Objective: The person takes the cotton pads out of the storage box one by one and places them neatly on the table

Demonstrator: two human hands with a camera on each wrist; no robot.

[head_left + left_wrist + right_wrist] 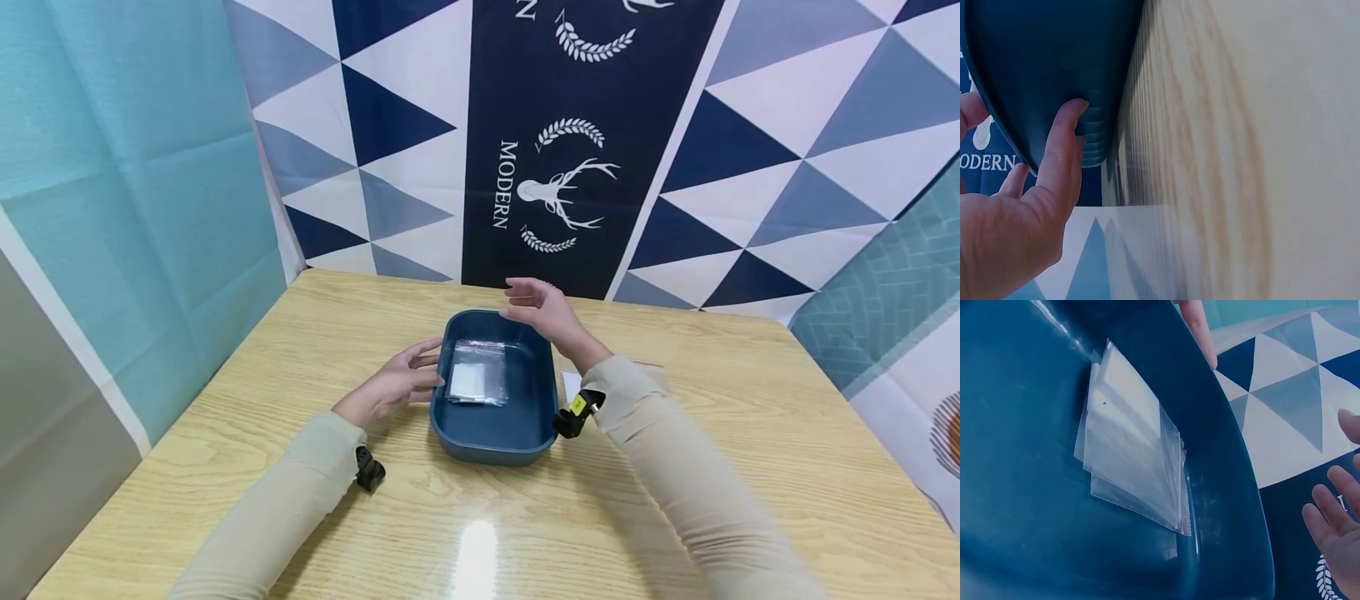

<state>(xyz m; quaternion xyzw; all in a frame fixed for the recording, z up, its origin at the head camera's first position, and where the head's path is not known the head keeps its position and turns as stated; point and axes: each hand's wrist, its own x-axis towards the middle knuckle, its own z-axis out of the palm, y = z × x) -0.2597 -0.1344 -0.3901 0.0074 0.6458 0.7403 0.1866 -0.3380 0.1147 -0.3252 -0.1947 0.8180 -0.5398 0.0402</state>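
A dark blue plastic bin stands on the wooden table. Inside it, toward the left side, lies a small stack of clear zip bags, with something white and flat in them; the right wrist view shows the bags overlapping against the wall. My left hand is at the bin's left side, its extended fingers touching the outer wall and the thumb near the rim. Over the far right corner of the bin hovers my right hand, fingers loosely bent, holding nothing and apart from the rim in the right wrist view.
Right of the bin, partly hidden under my right wrist, lies a flat white item, with a thin reddish edge showing beyond the sleeve. A patterned cloth hangs behind the table, and a light blue cloth at the left.
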